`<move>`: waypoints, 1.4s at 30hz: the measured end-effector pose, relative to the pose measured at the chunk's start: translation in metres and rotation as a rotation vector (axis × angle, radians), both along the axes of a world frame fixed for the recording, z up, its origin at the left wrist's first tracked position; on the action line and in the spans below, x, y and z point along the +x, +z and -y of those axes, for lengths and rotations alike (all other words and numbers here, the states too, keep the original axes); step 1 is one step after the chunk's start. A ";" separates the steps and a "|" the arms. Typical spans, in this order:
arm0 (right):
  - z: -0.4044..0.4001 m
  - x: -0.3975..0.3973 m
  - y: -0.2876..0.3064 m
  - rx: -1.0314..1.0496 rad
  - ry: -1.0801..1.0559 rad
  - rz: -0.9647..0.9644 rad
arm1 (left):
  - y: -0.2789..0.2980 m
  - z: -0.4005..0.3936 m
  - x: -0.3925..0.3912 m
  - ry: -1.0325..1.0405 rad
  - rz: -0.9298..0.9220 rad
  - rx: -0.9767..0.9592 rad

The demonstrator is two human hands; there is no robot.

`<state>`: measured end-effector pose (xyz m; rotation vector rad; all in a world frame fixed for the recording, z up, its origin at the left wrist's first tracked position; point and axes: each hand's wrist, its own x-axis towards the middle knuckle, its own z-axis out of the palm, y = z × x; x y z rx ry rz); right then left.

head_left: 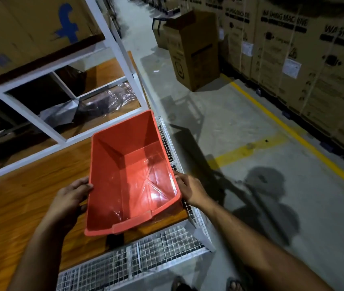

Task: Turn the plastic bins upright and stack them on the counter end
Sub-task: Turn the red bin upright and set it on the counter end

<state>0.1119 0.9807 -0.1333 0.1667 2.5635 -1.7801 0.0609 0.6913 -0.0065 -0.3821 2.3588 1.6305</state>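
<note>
One head-worn view — looking steeply down, close over the counter (20, 206) end and floor (271, 143) beyond

Stacked cartons (305, 59) line the yellow-striped concrete floor (250, 127).

Red plastic bin (132, 171), upright, empty, on wooden counter (20, 206) end
</note>
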 end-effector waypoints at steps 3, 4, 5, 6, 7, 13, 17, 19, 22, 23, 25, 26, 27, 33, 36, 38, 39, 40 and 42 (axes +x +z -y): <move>0.000 0.001 0.001 0.002 0.011 -0.016 | 0.001 0.001 0.000 0.003 0.005 -0.001; 0.000 0.001 0.002 -0.003 0.013 -0.015 | 0.001 0.000 0.001 0.001 0.006 -0.004; 0.000 0.002 0.001 -0.005 0.017 -0.011 | 0.002 -0.001 0.002 0.000 0.006 -0.009; 0.000 0.002 0.002 -0.007 0.016 -0.006 | 0.002 -0.003 0.003 -0.002 0.004 -0.011; 0.000 0.002 0.001 -0.008 0.016 -0.007 | 0.003 -0.003 0.003 -0.003 0.003 -0.012; 0.000 0.001 -0.004 -0.018 0.023 -0.008 | 0.007 -0.006 0.005 -0.021 -0.011 -0.026; -0.002 0.000 -0.005 -0.030 0.031 -0.008 | 0.005 -0.007 0.005 -0.019 -0.022 -0.024; -0.002 0.001 -0.006 -0.042 0.041 0.005 | 0.003 -0.007 0.005 -0.010 -0.026 -0.017; -0.005 0.002 -0.005 -0.070 0.056 0.033 | -0.003 -0.002 0.003 0.012 -0.021 -0.007; -0.006 0.002 -0.005 -0.067 0.058 0.036 | -0.004 -0.001 0.002 0.017 -0.019 -0.001; -0.008 0.002 -0.008 -0.054 0.067 0.045 | -0.006 0.002 0.000 0.027 -0.019 0.008; -0.009 0.002 -0.010 -0.050 0.069 0.054 | -0.007 0.003 0.000 0.033 -0.018 0.011; -0.011 0.002 -0.012 -0.049 0.068 0.068 | -0.007 0.004 0.000 0.034 -0.015 0.021; -0.028 0.005 -0.019 -0.112 0.050 0.179 | -0.012 0.010 0.001 -0.005 -0.012 0.074; -0.028 0.009 -0.016 -0.071 0.117 0.156 | -0.012 0.010 0.001 0.005 -0.019 0.087; -0.025 0.011 -0.014 -0.080 0.134 0.159 | -0.012 0.009 0.002 0.007 -0.020 0.097; -0.024 0.012 -0.014 -0.077 0.129 0.167 | -0.012 0.009 0.002 0.009 -0.018 0.103; -0.023 0.012 -0.015 -0.072 0.123 0.172 | -0.012 0.008 0.003 0.010 -0.017 0.110; -0.023 0.012 -0.017 -0.042 0.118 0.173 | -0.012 0.008 0.004 0.007 -0.014 0.121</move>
